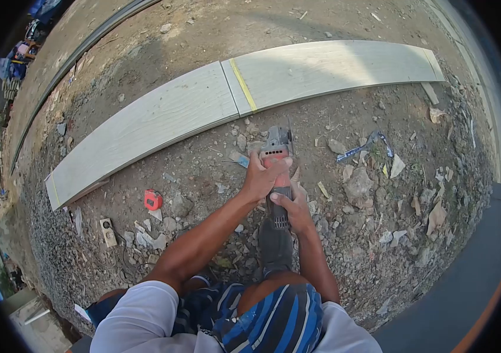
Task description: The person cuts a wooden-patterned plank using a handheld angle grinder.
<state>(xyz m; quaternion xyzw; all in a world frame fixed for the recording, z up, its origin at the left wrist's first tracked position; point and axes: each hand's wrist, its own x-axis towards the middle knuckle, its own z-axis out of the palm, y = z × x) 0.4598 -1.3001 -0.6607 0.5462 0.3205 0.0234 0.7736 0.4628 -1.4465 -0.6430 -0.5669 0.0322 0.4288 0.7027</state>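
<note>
An angle grinder [281,180] with a red and black body is held in front of me, its head pointing away towards the boards. My left hand [262,177] is closed round the red part of the body, just behind the grey head. Lower down, my right hand [295,206] wraps the black rear part. Just past the grinder's head lie long pale boards [156,120], stacked flat in two end-to-end lengths. A strip of yellow tape [242,84] crosses them near the joint. The grinder's disc is hard to make out.
On the stony ground to the left sit a red tape measure [153,199] and a power socket [108,232]. A blue-and-white strip [368,146] and a large stone [358,188] lie to the right. My boot [276,250] stands below the grinder.
</note>
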